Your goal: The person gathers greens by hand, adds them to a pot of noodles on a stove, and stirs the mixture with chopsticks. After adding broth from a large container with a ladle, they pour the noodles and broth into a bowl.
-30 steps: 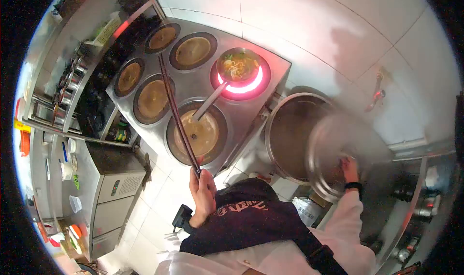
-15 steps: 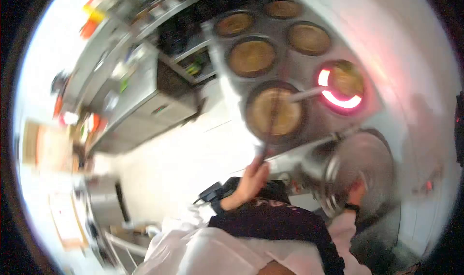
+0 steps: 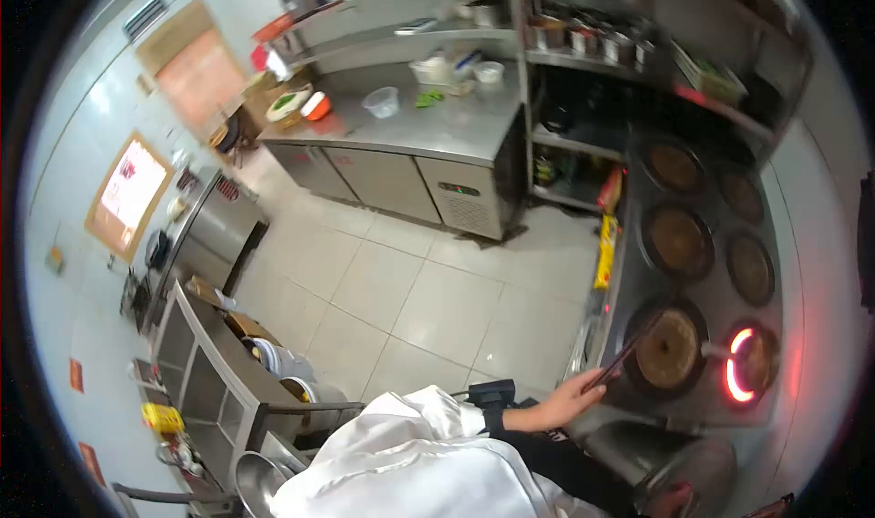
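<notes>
The left hand point(image 3: 563, 401) is gripping long chopsticks point(image 3: 629, 349), fingers clamped, tips hovering over the near pot point(image 3: 670, 349) on the cooker counter point(image 3: 706, 295). The right hand point(image 3: 674, 500) is barely showing beside a steel lid point(image 3: 697, 477); its fingers I cannot tell. Stirring seems underway; next wants steady dipping.

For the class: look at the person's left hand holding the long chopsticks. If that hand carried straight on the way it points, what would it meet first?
Most likely the nearest round pot of brown broth. The left hand points up and right along the chopsticks, whose tips reach that pot's rim. Depth is unclear through this lens.
</notes>
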{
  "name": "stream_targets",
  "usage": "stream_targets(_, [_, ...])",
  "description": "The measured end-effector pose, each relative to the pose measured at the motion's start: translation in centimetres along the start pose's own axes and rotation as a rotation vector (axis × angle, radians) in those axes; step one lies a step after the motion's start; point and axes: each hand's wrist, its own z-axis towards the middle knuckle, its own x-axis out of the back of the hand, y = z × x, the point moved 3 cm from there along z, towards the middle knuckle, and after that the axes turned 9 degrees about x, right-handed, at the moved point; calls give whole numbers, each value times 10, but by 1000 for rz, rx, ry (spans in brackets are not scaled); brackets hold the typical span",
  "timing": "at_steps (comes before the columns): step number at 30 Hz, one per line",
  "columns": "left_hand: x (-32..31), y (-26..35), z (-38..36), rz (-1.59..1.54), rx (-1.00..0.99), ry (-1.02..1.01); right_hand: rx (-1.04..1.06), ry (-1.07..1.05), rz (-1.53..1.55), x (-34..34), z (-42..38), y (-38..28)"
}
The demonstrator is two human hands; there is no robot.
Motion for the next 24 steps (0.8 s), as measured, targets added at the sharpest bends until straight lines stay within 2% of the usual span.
stream_targets(2, [27,10,-11,-56,-69,-93,53,-123,-11,-95,-18,23])
stream_targets(5, [70,24,-23,30,-164,-53,87,-304,-22,-245,-61,56])
stream_targets(7, [92,8,-20,-48,-249,-43,196,-449,-323,-376,-108,65])
stream_targets(8, [101,-8,-15,-57,-254,-68,190,-500,-316,-423,-129,73])
stream_targets(9, [115,-12,-14,-63,-257,-91,389,-609,-400,-466,-151,76])
stream_targets(10, [127,-2,-23,-47,-170,-168,595,-709,-476,-496,-167,81])
stream_targets(11, [139,4,-29,-55,-190,-133,806,-904,-735,-515,-171,94])
stream_targets(13, [156,7,-40,-14,-38,-159,1088,-1124,-993,-570,-209,97])
stream_targets(14, [161,19,-53,32,-22,-132,1092,-1147,-986,-583,-215,104])
stream_targets(16, [176,26,-63,-11,13,-103,866,-1248,-1030,-599,-222,128])
stream_targets(17, [186,27,-66,-44,55,-87,868,-1265,-1024,-604,-222,138])
stream_targets(19, [210,31,-79,-90,58,-110,663,-1306,-780,-607,-216,162])
stream_targets(20, [222,30,-84,-132,64,-146,360,-1166,-640,-603,-215,177])
stream_targets(21, [232,14,-77,-139,64,-129,349,-1182,-636,-603,-220,185])
stream_targets(23, [258,-12,-63,91,-521,238,199,-1083,-478,-602,-225,198])
stream_targets(24, [265,-2,-74,92,-519,253,167,-1086,-353,-600,-223,212])
